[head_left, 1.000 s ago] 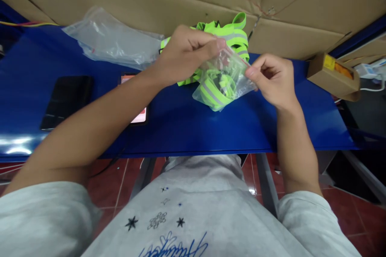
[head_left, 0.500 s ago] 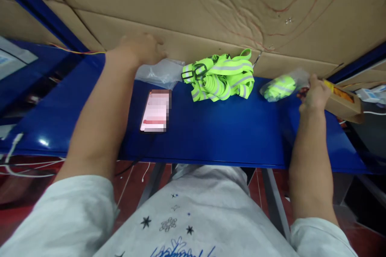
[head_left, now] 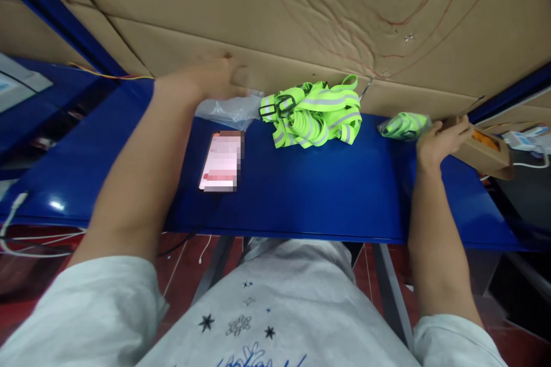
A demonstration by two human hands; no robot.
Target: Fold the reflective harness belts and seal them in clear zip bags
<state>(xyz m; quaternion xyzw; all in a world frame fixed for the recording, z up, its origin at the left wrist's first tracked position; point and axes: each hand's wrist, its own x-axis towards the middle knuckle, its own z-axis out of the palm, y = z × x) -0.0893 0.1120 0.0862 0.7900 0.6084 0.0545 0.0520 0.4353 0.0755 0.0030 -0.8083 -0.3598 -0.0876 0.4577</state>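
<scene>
My left hand [head_left: 210,80] hovers at the back of the blue table, its fingers bent and apart, a little blurred. Under it lies a clear plastic bag [head_left: 228,109]; whether they touch I cannot tell. To the right sits a loose heap of neon-yellow reflective straps [head_left: 316,112] with grey stripes and black buckles. My right hand [head_left: 443,140] has its fingers stretched out over the near left end of an open cardboard box [head_left: 491,155] with something orange inside. Just left of that hand, a similar neon strap bundle in a clear bag [head_left: 404,126] rests on the table.
A lit phone [head_left: 221,160] lies face up on the blue table [head_left: 310,195], near the left forearm. Cardboard [head_left: 258,17] with thin red wires lines the back. White cables [head_left: 34,243] hang at the left front edge, and a white device [head_left: 525,140] stands at far right.
My right hand has let go of the bagged strap bundle, which now lies on the table, and its fingers have spread over the box. My left hand has shifted slightly right.
</scene>
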